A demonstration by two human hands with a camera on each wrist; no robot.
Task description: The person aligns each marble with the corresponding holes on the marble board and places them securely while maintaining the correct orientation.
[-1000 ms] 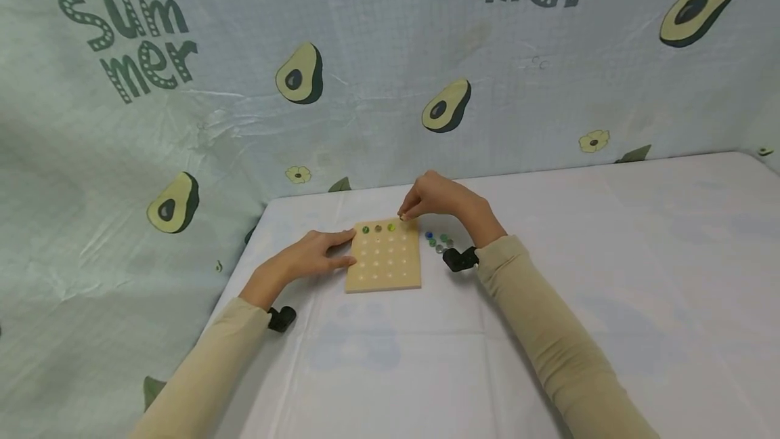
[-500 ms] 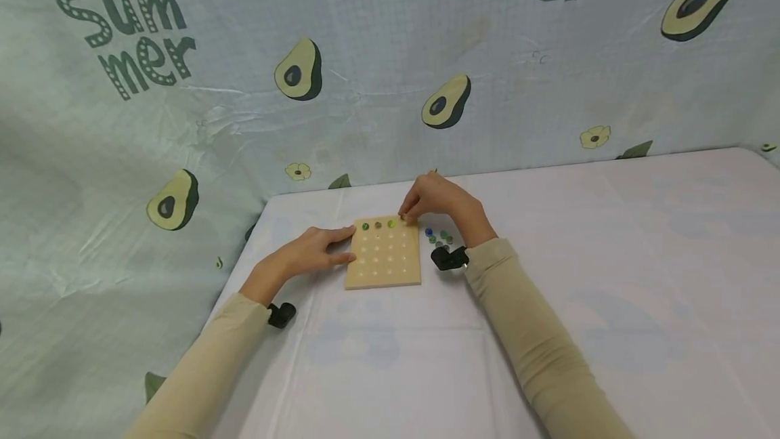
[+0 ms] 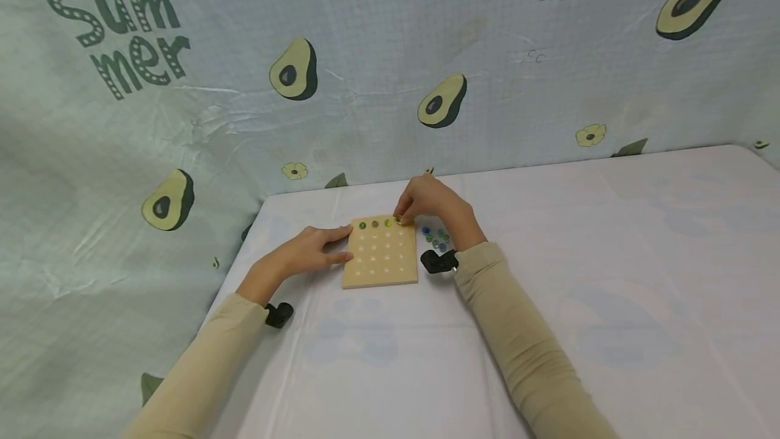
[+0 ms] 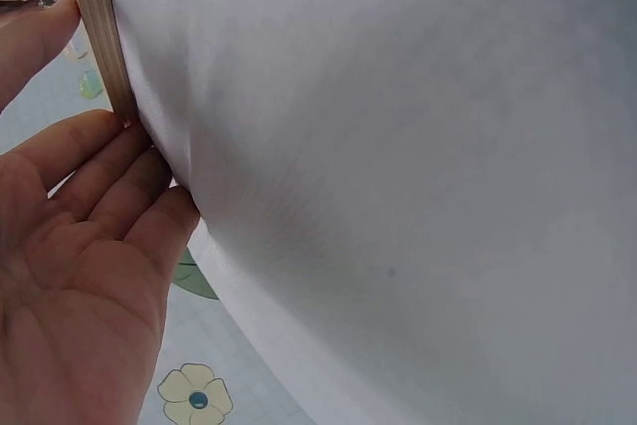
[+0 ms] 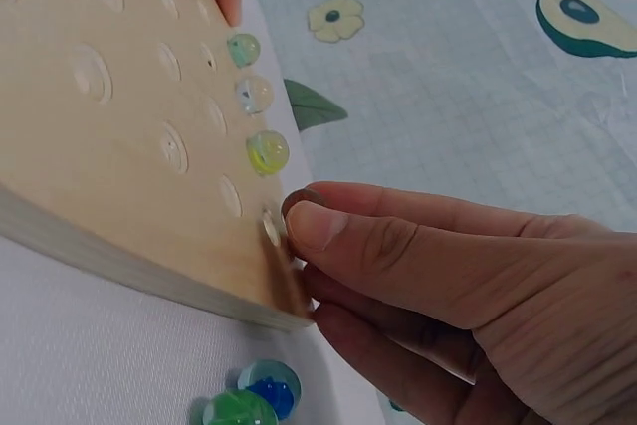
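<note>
A square wooden board point(image 3: 380, 278) with rows of round hollows lies on the table. Along its far row sit three glass marbles; in the right wrist view they are a pale green marble point(image 5: 243, 49), a clear marble point(image 5: 254, 94) and a yellow-tinted marble point(image 5: 268, 152). My right hand point(image 3: 431, 200) pinches another marble point(image 5: 297, 202) between thumb and fingers, close to the hollow at the row's right end. Most of that marble is hidden by the fingertips. My left hand point(image 3: 305, 251) touches the board's left edge with thumb and fairly straight fingers.
Several loose marbles point(image 3: 435, 238) lie on the white cloth just right of the board, among them a green marble point(image 5: 241, 409) and a blue marble point(image 5: 271, 391). Behind the white table point(image 3: 548, 236) hangs a cloth backdrop point(image 3: 365, 32) printed with avocados.
My right hand has come down slightly with the pinched marble, and its wrist and forearm have swung left. The left hand keeps its place on the board's edge. The head view has shifted a little.
</note>
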